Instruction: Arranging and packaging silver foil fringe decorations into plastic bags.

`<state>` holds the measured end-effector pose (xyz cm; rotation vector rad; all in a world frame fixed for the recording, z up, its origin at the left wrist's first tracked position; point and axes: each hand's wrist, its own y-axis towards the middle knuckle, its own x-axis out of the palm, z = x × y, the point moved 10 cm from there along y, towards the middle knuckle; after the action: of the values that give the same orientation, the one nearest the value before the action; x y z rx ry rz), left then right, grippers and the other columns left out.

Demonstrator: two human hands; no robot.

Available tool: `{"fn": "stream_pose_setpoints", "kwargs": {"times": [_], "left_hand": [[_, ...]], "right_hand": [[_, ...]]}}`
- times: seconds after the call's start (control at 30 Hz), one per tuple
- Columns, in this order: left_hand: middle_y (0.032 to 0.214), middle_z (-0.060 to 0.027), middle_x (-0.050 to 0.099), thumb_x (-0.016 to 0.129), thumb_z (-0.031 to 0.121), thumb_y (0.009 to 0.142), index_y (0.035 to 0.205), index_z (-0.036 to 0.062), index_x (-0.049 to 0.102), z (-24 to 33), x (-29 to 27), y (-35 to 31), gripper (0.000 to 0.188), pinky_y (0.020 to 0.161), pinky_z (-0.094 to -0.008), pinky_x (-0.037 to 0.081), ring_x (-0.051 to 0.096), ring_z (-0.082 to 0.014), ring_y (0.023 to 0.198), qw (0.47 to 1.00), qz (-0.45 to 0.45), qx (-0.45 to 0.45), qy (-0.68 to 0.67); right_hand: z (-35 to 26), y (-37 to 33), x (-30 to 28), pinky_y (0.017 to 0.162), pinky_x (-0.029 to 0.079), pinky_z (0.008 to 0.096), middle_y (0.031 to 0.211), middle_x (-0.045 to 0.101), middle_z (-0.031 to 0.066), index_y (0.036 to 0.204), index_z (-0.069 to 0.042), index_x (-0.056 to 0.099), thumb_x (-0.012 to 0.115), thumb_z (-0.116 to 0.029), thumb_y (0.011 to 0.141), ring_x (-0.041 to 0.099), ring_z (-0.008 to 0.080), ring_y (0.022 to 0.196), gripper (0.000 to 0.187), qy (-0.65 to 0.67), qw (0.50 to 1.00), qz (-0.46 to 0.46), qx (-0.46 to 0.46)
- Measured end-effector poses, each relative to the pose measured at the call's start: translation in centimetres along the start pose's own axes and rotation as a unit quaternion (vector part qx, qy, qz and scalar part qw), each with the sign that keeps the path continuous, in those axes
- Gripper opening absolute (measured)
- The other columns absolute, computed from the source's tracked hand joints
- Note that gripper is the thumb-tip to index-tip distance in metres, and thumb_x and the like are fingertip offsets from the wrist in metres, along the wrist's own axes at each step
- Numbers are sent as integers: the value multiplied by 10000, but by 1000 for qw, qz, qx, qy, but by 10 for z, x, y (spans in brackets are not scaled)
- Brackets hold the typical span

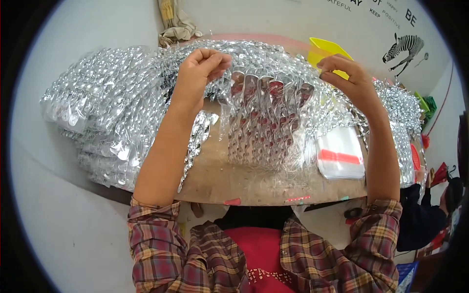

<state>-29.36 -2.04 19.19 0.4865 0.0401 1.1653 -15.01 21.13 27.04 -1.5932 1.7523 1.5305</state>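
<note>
My left hand [202,71] is raised over the far part of the table, its fingers pinched together. My right hand [346,77] is raised too, its thumb and forefinger closed near a yellow plastic container [330,47]. Whatever either hand pinches is too thin or too hidden to make out. Between and below the hands lies a row of shiny twisted spiral strips [266,115], side by side, with reddish reflections on them. Fine clear threads [295,161] spread loosely at their lower right end. A stack of clear plastic bags with a red band [340,155] lies near my right forearm.
Large heaps of silver twisted strips [107,97] cover the table's left side, and more [400,115] lie at the right. The brown tabletop [210,183] shows at the near edge. A cloth [178,27] hangs at the back wall. Another person [422,215] is at the far right.
</note>
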Motion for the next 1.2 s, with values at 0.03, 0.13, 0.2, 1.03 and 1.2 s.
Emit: {"fn": "stream_pose_setpoints", "kwargs": {"times": [0.03, 0.13, 0.2, 1.03, 1.2], "left_hand": [[952, -72, 679, 576, 163, 907, 929, 51, 589, 4, 1, -3, 114, 810, -254, 477, 628, -122, 864, 1000, 0, 2, 0], [955, -78, 677, 572, 160, 909, 922, 49, 593, 19, 4, -9, 114, 826, -262, 477, 626, -126, 876, 997, -20, 33, -63], [956, -84, 676, 571, 161, 908, 915, 44, 597, 7, 3, 9, 120, 843, -278, 478, 624, -131, 873, 1000, -25, 14, 12], [914, -80, 672, 540, 155, 922, 968, 24, 566, 25, 26, 22, 141, 785, -271, 471, 627, -157, 856, 998, 6, 61, -10], [837, -108, 664, 534, 152, 892, 953, 46, 585, 36, 100, 55, 132, 717, -300, 493, 642, -183, 783, 971, -26, 206, 115]], "right_hand": [[-11, -4, -4, 850, 436, 291, 953, 633, 73, 851, 2, 590, 632, -109, 846, 579, 169, 926, 119, -7, 1000, 15, -12], [-17, -4, -5, 842, 440, 290, 944, 631, 70, 863, 5, 594, 629, -108, 851, 580, 160, 917, 119, -10, 999, 22, -33], [-11, 0, 1, 840, 442, 290, 943, 631, 69, 866, 6, 597, 629, -108, 853, 580, 156, 917, 119, -7, 999, 12, -37], [-31, -26, -11, 819, 438, 255, 870, 623, 37, 838, 4, 576, 612, -78, 858, 571, 115, 870, 92, 48, 997, 53, 15], [-67, -69, 17, 763, 477, 291, 853, 673, 79, 821, 10, 622, 648, -67, 821, 635, 154, 819, 81, 65, 993, 102, 9]]}}
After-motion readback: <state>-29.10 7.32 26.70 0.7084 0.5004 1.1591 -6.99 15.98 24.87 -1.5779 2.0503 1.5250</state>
